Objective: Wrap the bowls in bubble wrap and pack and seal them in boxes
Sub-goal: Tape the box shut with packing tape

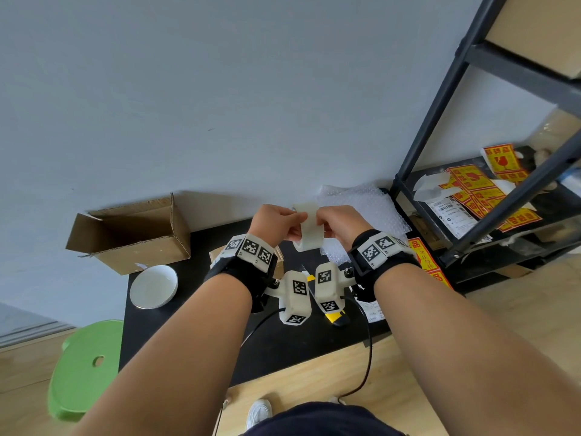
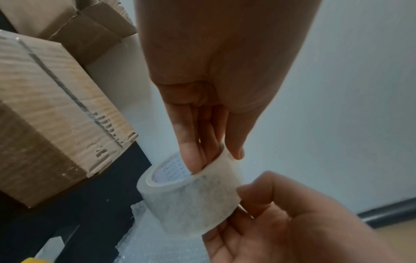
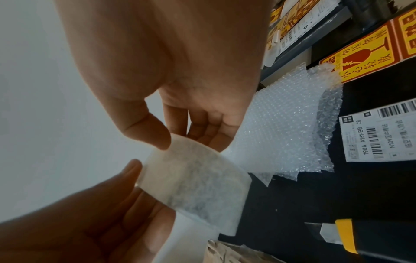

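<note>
Clear, slightly cloudy packing tape is what both hands are busy with: the tape roll (image 1: 306,229) is held up above the black tabletop (image 1: 283,347), in front of the pale wall. The left hand (image 1: 276,223) grips it with fingers (image 2: 191,156) hooked inside the white core and the thumb pressed on the outer face; the right hand (image 1: 338,225) pinches the roll's rim between thumb and curled fingers (image 3: 148,131). This looks like the sealing stage, with the person hunting for the tape's free end; the next move calls for a fingernail to catch that nearly invisible edge and peel it cleanly. One white bowl (image 1: 154,286), shallow, smooth and glossy, still sits unwrapped on the tabletop just in front of the open box (image 1: 132,234) of brown corrugated card. A closed box (image 2: 51,113) with a taped seam stands beside the left wrist. Knobbly sheets of bubble wrap (image 1: 358,212) lie beyond the hands, and a yellow-handled utility knife (image 3: 337,234) rests near them.
</note>
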`<action>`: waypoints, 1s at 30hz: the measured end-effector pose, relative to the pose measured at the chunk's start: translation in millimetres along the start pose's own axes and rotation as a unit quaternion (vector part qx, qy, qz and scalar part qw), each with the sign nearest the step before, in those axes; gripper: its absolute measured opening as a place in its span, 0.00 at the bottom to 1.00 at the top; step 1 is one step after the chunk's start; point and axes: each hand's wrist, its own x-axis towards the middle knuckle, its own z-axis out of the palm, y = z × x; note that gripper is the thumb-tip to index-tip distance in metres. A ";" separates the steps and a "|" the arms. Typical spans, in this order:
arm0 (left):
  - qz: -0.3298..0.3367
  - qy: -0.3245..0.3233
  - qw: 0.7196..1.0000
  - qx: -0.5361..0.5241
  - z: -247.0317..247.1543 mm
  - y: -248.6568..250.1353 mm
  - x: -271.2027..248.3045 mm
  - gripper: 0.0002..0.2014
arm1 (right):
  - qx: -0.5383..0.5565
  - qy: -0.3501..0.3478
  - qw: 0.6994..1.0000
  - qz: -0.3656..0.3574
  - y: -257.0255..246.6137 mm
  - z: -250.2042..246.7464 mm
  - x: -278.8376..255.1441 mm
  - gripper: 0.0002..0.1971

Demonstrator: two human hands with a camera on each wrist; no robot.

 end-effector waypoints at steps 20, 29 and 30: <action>0.014 -0.017 0.997 0.069 0.8 -4.6 -5.2 0.08 | 0.084 0.028 0.996 -0.001 8.9 2.1 -0.7 0.09; -0.014 -0.005 1.000 0.005 -1.2 0.7 -3.8 0.03 | 0.045 0.005 0.999 -0.011 6.6 3.1 -4.5 0.05; -0.019 0.000 1.000 -0.003 -1.5 0.7 -3.1 0.05 | 0.039 0.004 0.999 -0.012 6.2 3.3 -4.9 0.05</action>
